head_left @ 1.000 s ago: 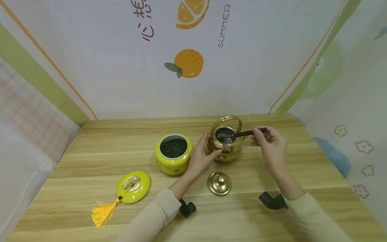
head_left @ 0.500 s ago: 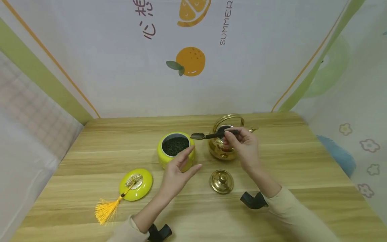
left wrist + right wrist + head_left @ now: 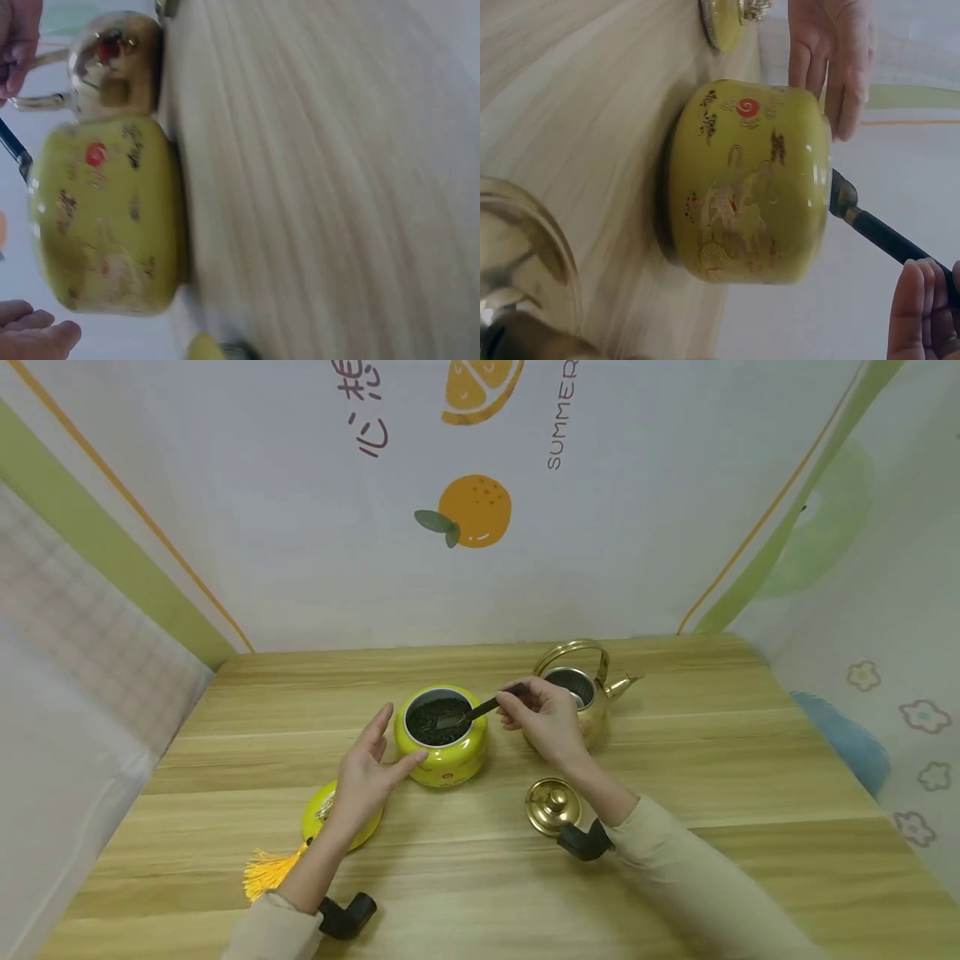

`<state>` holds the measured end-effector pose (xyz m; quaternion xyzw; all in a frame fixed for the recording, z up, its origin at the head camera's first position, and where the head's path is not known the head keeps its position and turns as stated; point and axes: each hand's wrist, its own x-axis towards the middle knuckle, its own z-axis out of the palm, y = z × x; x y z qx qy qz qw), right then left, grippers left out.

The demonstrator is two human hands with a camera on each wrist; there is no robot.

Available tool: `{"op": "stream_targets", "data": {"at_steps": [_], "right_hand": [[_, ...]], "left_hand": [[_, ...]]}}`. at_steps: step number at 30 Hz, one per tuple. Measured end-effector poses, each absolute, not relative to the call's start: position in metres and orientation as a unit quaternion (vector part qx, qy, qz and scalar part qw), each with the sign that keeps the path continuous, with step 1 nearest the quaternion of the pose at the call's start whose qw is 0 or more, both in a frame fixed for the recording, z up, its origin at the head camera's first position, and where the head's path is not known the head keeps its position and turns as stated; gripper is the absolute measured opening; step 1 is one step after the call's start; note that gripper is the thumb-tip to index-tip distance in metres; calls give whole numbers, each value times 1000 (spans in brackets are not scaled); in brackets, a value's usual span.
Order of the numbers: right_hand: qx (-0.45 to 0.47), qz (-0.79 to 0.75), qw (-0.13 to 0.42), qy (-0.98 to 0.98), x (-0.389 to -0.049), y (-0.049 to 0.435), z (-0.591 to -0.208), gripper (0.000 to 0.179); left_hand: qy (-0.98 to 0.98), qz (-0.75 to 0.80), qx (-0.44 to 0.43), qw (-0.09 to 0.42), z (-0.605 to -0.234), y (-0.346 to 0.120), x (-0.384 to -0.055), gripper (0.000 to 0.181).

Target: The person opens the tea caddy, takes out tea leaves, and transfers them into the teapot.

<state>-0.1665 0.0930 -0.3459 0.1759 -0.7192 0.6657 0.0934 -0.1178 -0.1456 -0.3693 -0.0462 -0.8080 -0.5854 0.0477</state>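
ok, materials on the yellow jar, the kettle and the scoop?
Yellow jar: looks like glazed ceramic, glossy with printed motifs; could be enamelled tin. Kettle: polished gold-toned metal, mirror reflections, probably brass or plated steel. Scoop, pinched by the right hand: dark matte handle, wood or plastic; cannot tell which.

A staged recording booth: printed fruit backdrop enclosing a wooden table.

On the desk the tea jar sits left of the kettle, just beside it. Jar lid is front-left of the jar, kettle lid in front of the kettle (spoon dips into the jar).
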Motion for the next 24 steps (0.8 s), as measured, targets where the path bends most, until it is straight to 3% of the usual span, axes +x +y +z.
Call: {"op": "stream_targets", "data": {"at_steps": [6,24], "right_hand": [[172,639,78,-746,-171,84,-351,13],[176,555,39,-812,-176,68,-361,10]], "left_hand": [[-829,-557,-49,2,-375,-146,-128,89],[-820,-570,-48,-6,-382,-143,-133,87]]}}
